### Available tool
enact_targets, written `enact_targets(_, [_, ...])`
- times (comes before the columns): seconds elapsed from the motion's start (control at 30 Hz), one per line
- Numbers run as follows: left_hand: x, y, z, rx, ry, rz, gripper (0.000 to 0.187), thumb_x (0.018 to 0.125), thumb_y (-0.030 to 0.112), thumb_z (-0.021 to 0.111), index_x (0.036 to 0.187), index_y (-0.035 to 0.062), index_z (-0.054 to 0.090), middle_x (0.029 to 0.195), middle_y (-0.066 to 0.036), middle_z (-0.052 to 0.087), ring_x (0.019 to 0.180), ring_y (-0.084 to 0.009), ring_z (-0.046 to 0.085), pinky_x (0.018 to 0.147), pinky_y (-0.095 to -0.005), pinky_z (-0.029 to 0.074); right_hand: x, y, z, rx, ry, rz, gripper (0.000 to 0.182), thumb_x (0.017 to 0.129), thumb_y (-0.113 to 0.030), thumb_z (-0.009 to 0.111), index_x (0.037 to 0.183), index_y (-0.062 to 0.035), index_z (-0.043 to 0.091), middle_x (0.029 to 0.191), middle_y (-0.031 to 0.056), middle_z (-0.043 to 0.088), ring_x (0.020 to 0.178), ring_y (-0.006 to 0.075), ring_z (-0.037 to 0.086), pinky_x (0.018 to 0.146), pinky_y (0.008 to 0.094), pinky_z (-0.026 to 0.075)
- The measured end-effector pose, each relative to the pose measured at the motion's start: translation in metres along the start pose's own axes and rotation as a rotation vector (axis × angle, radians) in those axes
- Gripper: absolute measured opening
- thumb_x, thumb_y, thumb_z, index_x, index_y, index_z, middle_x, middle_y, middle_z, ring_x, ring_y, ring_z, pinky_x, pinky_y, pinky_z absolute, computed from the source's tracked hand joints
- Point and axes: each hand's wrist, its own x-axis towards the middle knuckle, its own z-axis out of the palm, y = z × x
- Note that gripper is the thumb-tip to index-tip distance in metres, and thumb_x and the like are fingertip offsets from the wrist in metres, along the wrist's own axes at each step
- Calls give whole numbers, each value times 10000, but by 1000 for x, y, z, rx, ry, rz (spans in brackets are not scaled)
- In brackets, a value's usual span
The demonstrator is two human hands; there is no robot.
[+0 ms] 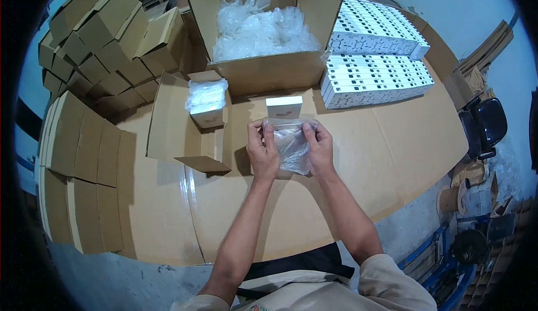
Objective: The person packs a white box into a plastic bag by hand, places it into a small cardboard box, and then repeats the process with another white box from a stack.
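Observation:
Both hands hold a clear plastic bag point(293, 147) by its upper edge, above the cardboard-covered table point(358, 159). My left hand point(263, 149) pinches the bag's left side between thumb and fingers. On the right side, my right hand point(319, 147) grips it the same way. Directly beyond the bag's top edge is a small white box point(284, 108) with a red mark; its lower part is hidden behind the bag and fingers. To the left, an open carton point(168, 121) contains white boxes wrapped in clear plastic point(207, 100).
A large open carton point(269, 71) full of clear bags point(263, 30) stands at the back. Rows of white boxes point(378, 81) are stacked back right. Brown cartons point(84, 165) line the left side. A black chair point(486, 123) is beyond the right edge.

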Motion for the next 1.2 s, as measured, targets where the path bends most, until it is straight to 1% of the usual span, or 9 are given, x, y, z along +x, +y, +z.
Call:
enact_targets(0.07, [0,-3,-2,-161,-34,-152,171,1094,189,534,1164,44,479,870,-45,655,742,-70,557,612,-229,438,2,-2,1,129,27,13,147,1047,-158,623,1108,-32,668,934,-6,654,864,65,581,772,230,495])
enact_targets(0.17, [4,8,0,-307,-57,-163,149,1083,84,510,1198,26,434,1067,-164,722,986,-162,679,841,-279,521,4,-3,-2,330,67,53,171,1040,-147,632,1120,1,660,989,7,657,878,81,599,789,233,501])
enact_targets(0.27, [6,5,-1,-294,-42,-97,158,1086,96,505,1210,30,432,1124,-186,725,1051,-157,669,886,-269,509,5,-4,-4,407,49,76,190,1041,-163,633,1139,-2,650,1015,1,648,860,83,611,775,246,522])
enact_targets(0.47, [4,18,-4,-143,41,-91,289,1075,172,558,1284,30,419,1084,-173,741,980,-155,688,811,-272,530,0,-4,-4,-232,54,96,234,1076,-225,569,1021,-17,661,847,-11,624,767,66,543,666,270,470])
enact_targets(0.57, [0,5,2,-88,64,-80,403,1025,239,660,1297,21,460,1035,-147,753,921,-135,693,771,-280,538,-1,9,0,-404,120,-112,286,1093,-233,520,957,-8,633,752,25,596,731,81,514,634,304,448])
enact_targets(0.77, [1,3,-5,-53,-272,-465,410,848,261,869,1081,-23,688,983,-101,755,891,-138,691,793,-292,546,-3,-1,8,-548,205,-304,291,1098,-227,497,956,4,603,693,85,571,651,101,505,593,341,450])
enact_targets(0.97, [6,5,-13,27,-195,-306,448,780,253,920,1067,-29,722,955,-99,750,861,-150,698,771,-314,564,0,-2,2,-425,217,-272,171,1058,-157,582,980,-9,614,667,50,590,615,99,517,558,293,432])
enact_targets(1.07, [9,11,-18,111,-232,-268,458,763,261,928,1064,-19,726,964,-110,758,869,-167,712,773,-334,575,-5,-13,0,-429,225,-237,107,1006,-121,658,1026,-19,632,859,72,670,753,134,606,635,300,472])
enact_targets(1.2, [12,9,-26,218,-322,-205,437,752,234,926,1063,0,726,957,-104,761,868,-167,715,782,-331,577,-2,-28,3,-705,147,-655,245,913,-82,744,1141,-45,663,1231,116,635,1096,247,594,829,365,502])
